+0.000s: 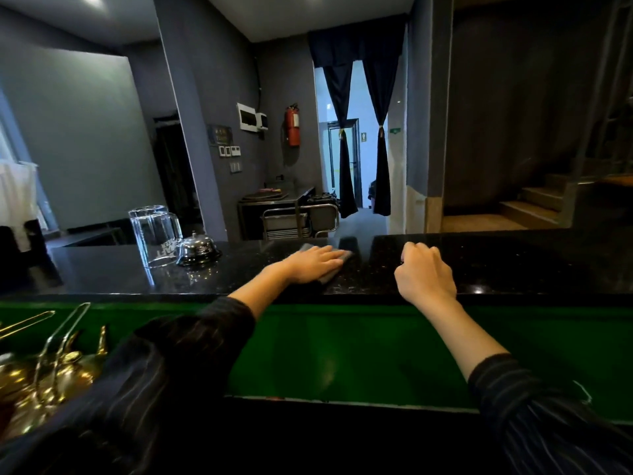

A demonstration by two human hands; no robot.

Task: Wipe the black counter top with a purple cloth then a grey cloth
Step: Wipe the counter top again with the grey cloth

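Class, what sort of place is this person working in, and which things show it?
Probably a bar or café: a black counter with a bell and upturned glasses on it, and gold tools lower down on its near side.

Glossy speckled black stone counter top (479, 265), matt grey cloth (337, 265), clear glass pitcher (154, 234), polished metal bell (197, 250).

Far left, two clear glass mugs (156, 234), upturned, side by side; just right of them, a chrome call bell (198, 250). Lower left, a heap of brass utensils (73, 366). Low in front, a green panel (342, 354). Beyond, on the grey wall, a red fire extinguisher (293, 125) and a white breaker box (247, 117). Tied dark curtains (356, 46) at a doorway, a steel trolley (301, 217) before it. Stairs (534, 204) at right.
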